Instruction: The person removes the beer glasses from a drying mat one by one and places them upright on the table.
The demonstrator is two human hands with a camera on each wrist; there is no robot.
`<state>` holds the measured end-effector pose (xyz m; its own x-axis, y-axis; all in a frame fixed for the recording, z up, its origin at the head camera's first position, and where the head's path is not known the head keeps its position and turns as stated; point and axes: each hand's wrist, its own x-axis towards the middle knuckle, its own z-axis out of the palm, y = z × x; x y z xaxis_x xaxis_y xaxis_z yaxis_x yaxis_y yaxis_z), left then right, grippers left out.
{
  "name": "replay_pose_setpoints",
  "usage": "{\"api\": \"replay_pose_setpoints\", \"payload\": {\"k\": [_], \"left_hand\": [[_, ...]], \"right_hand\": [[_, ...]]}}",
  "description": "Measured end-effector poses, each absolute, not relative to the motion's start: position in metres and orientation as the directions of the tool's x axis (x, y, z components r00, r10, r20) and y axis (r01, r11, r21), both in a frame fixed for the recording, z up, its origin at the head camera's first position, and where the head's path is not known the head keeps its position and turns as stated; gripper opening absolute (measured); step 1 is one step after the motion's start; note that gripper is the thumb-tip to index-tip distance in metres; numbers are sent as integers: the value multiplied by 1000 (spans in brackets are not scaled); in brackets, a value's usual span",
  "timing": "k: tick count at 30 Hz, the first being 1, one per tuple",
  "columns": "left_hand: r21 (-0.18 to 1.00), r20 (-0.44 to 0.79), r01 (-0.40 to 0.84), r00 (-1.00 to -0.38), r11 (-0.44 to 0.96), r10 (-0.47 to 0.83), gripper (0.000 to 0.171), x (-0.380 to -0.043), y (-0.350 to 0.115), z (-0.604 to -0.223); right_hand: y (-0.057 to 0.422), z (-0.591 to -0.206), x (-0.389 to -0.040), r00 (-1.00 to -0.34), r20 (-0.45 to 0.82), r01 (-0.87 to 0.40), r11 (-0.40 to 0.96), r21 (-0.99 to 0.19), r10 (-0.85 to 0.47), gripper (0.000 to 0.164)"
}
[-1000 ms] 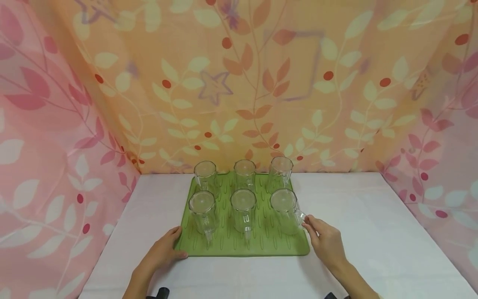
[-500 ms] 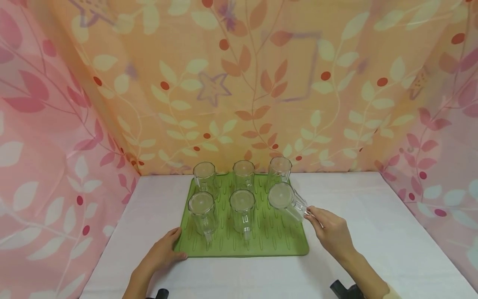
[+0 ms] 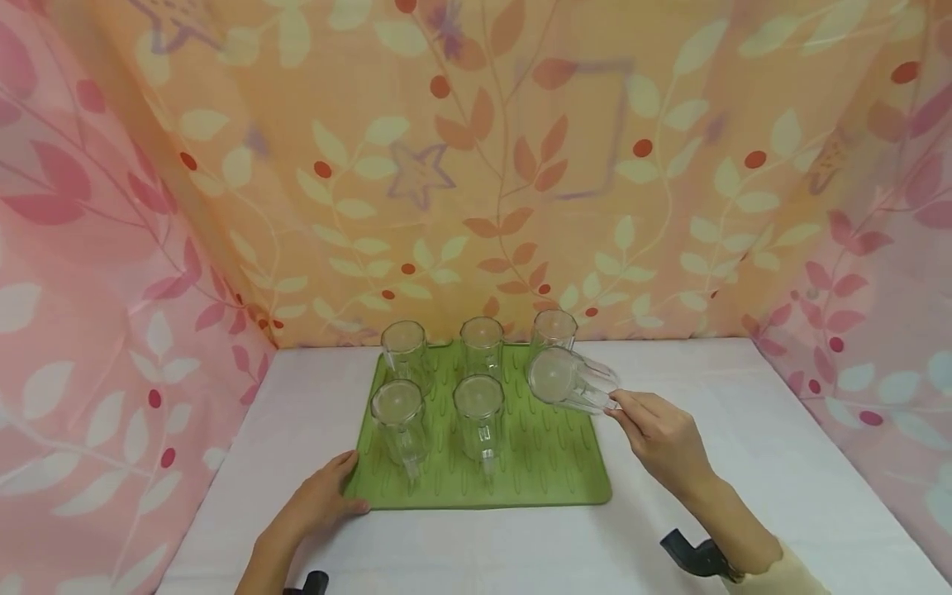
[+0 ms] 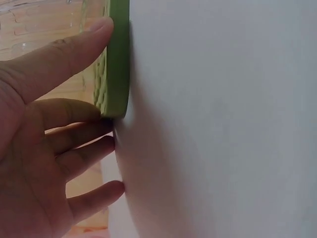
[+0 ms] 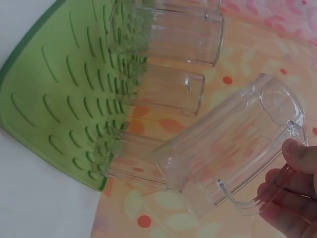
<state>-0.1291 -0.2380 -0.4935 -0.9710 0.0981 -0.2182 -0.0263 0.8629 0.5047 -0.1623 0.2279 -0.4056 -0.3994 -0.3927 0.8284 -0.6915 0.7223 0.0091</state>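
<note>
Head view: the right hand (image 3: 664, 442) pinches the handle (image 5: 241, 205) of a clear mug (image 3: 565, 380), held tilted above the right side of the green mat (image 3: 546, 471). The left hand (image 3: 321, 493) touches the mat's near left corner, its fingers (image 4: 69, 111) spread and its thumb (image 4: 69, 57) against the front edge. Five other mugs (image 3: 479, 413) stand on the mat: two in front, three behind. The mat lies on the bench (image 3: 476, 554).

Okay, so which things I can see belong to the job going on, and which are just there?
Part of the job:
tilted glass mug, held by the right hand
left hand, touching the near left corner of the green mat
five other glass mugs, standing on the mat

Just there:
white table surface
floral backdrop
black gear by the right wrist
</note>
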Motion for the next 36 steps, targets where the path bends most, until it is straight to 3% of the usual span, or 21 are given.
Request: {"api": "replay_pose_setpoints", "payload": {"k": [9, 17, 36], "left_hand": [[484, -233, -15, -966, 875, 112, 90, -133, -241, -492], [486, -219, -4, -969, 874, 118, 91, -133, -241, -494], [497, -213, -14, -971, 868, 106, 90, -131, -240, -493]], "right_hand": [[226, -393, -167, -362, 822, -704, 707, 67, -439, 51], [217, -381, -177, -236, 868, -747, 653, 127, -438, 40], [204, -367, -178, -160, 852, -746, 626, 226, -498, 37]]}}
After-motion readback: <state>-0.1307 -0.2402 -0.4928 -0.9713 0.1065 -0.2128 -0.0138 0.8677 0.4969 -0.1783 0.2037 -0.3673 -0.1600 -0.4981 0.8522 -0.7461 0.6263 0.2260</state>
